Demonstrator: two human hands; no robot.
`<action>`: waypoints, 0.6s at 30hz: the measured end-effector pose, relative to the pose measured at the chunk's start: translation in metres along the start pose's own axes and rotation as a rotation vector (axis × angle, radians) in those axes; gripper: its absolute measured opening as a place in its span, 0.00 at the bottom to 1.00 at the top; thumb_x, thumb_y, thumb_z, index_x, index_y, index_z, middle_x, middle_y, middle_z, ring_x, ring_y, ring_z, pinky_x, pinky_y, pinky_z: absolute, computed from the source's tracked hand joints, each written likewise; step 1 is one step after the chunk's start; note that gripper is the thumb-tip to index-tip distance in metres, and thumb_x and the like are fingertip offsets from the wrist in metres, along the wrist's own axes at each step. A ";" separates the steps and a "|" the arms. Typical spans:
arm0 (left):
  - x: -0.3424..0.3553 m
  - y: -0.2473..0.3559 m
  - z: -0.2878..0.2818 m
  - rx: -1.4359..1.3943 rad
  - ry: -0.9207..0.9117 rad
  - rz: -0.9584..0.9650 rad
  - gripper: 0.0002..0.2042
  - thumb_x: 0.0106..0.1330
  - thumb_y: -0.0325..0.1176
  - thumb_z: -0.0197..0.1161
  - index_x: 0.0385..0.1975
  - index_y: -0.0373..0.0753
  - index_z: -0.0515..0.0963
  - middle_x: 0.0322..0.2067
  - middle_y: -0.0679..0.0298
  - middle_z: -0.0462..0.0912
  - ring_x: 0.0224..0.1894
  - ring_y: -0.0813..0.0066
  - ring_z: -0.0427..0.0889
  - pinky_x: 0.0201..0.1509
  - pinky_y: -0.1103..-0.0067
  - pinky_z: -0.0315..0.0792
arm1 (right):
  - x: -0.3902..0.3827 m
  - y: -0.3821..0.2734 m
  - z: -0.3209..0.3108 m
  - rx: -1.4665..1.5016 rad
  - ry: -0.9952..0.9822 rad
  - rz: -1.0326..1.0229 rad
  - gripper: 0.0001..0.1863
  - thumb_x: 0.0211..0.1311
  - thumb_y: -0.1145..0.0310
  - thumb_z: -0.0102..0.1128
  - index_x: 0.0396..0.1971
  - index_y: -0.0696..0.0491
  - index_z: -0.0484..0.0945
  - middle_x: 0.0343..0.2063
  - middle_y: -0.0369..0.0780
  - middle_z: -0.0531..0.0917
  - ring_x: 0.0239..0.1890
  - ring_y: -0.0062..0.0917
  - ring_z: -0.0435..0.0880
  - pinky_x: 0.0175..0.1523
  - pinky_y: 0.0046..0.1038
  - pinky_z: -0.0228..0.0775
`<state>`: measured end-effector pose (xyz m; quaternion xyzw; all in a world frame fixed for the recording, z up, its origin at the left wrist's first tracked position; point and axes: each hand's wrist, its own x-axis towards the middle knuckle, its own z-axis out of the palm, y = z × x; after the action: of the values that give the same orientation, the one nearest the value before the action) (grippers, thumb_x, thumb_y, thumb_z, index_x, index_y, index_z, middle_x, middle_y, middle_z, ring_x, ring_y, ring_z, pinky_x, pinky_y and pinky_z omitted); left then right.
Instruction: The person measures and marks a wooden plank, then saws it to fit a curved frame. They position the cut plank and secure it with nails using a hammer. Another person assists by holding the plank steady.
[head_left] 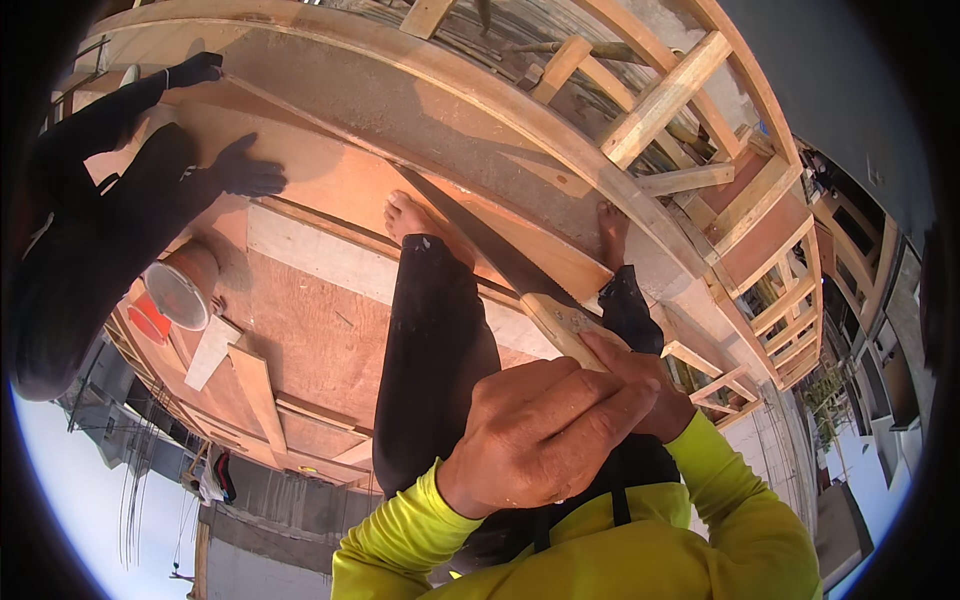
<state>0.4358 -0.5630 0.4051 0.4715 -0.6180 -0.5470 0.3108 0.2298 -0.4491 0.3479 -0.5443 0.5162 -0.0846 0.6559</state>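
Observation:
A handsaw (pixel 475 235) with a long dark blade and a pale wooden handle slants from my hands toward the upper left. Its blade meets the edge of a plywood board (pixel 330 165). My right hand (pixel 645 395) grips the handle, thumb along its top. In front of it, my left hand (pixel 550 430) is closed around the handle's near end, overlapping the right; its fingertips are partly hidden. My bare foot (pixel 405 215) presses on the board left of the blade, the other foot (pixel 613 232) stands to the right. A co-worker's dark-gloved hand (pixel 245 168) lies flat on the board.
Timber framing (pixel 665 100) with open gaps rises at the upper right. A bucket (pixel 183 285) stands at left beside an orange-red piece (pixel 148 318). Wooden strips (pixel 258 395) lie on the plywood deck (pixel 310 320). The co-worker's other glove (pixel 195 70) is at the board's far end.

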 end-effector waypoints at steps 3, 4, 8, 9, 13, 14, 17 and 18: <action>0.001 0.000 0.003 -0.022 -0.014 0.016 0.19 0.46 0.18 0.65 0.41 0.37 0.88 0.26 0.65 0.84 0.19 0.74 0.79 0.21 0.79 0.72 | 0.053 0.026 0.024 -0.076 0.081 -0.122 0.36 0.59 0.69 0.67 0.68 0.57 0.68 0.56 0.52 0.82 0.57 0.43 0.83 0.58 0.39 0.79; 0.002 0.003 0.009 -0.042 -0.057 0.019 0.19 0.45 0.18 0.65 0.41 0.37 0.88 0.26 0.65 0.84 0.19 0.74 0.78 0.21 0.79 0.72 | 0.096 0.038 0.040 -0.061 0.119 -0.125 0.36 0.58 0.70 0.66 0.68 0.56 0.67 0.50 0.54 0.83 0.52 0.46 0.84 0.54 0.41 0.78; 0.006 -0.002 0.023 0.002 -0.012 -0.020 0.21 0.43 0.17 0.64 0.40 0.36 0.87 0.26 0.65 0.82 0.19 0.73 0.77 0.21 0.78 0.72 | 0.196 0.052 0.086 0.001 0.241 -0.147 0.36 0.57 0.75 0.63 0.69 0.53 0.68 0.41 0.56 0.84 0.42 0.52 0.84 0.46 0.44 0.78; 0.001 -0.010 0.028 -0.008 -0.021 0.003 0.22 0.42 0.16 0.62 0.41 0.36 0.87 0.27 0.64 0.82 0.20 0.72 0.78 0.21 0.78 0.72 | 0.163 0.044 0.083 0.049 0.112 -0.014 0.35 0.58 0.72 0.63 0.68 0.54 0.68 0.46 0.55 0.84 0.46 0.51 0.84 0.50 0.44 0.78; 0.001 -0.004 0.016 -0.008 -0.021 -0.027 0.23 0.42 0.16 0.64 0.42 0.37 0.87 0.28 0.65 0.83 0.20 0.73 0.79 0.21 0.78 0.71 | 0.025 0.015 0.016 0.086 -0.002 -0.013 0.37 0.60 0.68 0.67 0.69 0.56 0.66 0.59 0.51 0.79 0.64 0.45 0.78 0.63 0.41 0.75; 0.005 0.000 0.013 -0.035 -0.002 -0.020 0.22 0.42 0.17 0.65 0.42 0.37 0.87 0.28 0.65 0.83 0.20 0.74 0.79 0.20 0.79 0.71 | 0.001 -0.001 -0.003 -0.067 -0.009 0.012 0.37 0.59 0.69 0.67 0.69 0.58 0.66 0.57 0.52 0.80 0.62 0.45 0.80 0.63 0.41 0.76; 0.000 0.007 0.014 -0.025 0.014 0.008 0.21 0.43 0.18 0.67 0.42 0.37 0.88 0.29 0.66 0.84 0.19 0.76 0.79 0.20 0.80 0.71 | 0.040 0.019 0.016 -0.037 0.030 -0.051 0.37 0.57 0.72 0.66 0.69 0.56 0.67 0.55 0.50 0.82 0.57 0.44 0.83 0.59 0.39 0.79; -0.001 0.003 0.011 -0.047 -0.007 0.034 0.21 0.43 0.19 0.67 0.41 0.37 0.88 0.29 0.66 0.84 0.18 0.76 0.79 0.20 0.81 0.71 | 0.064 0.027 0.026 -0.055 0.083 -0.095 0.37 0.57 0.73 0.65 0.69 0.55 0.67 0.54 0.50 0.83 0.55 0.44 0.85 0.58 0.39 0.80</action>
<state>0.4253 -0.5578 0.4057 0.4515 -0.6140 -0.5578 0.3287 0.2669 -0.4652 0.2851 -0.5819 0.5186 -0.1236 0.6142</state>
